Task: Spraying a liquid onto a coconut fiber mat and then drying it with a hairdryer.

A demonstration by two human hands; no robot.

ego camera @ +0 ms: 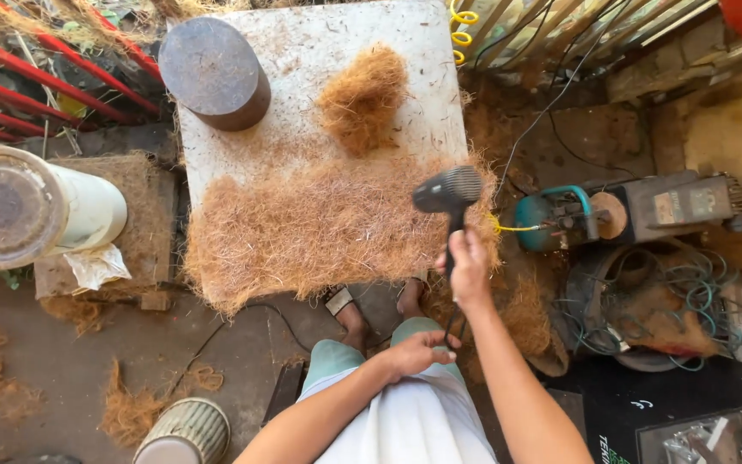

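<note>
Head view, we see our right hand right of centre, fingers wrapped tight around the handle of a black hair dryer over brown fibre on the white table, our left hand lower centre, fingers pinching its cord.

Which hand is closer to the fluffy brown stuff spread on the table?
Right. The right hand grips the black hair dryer just over the edge of the brown fibre mat. The left hand is lower, near the person's lap, touching the dryer's cord, well clear of the fibre.
</note>
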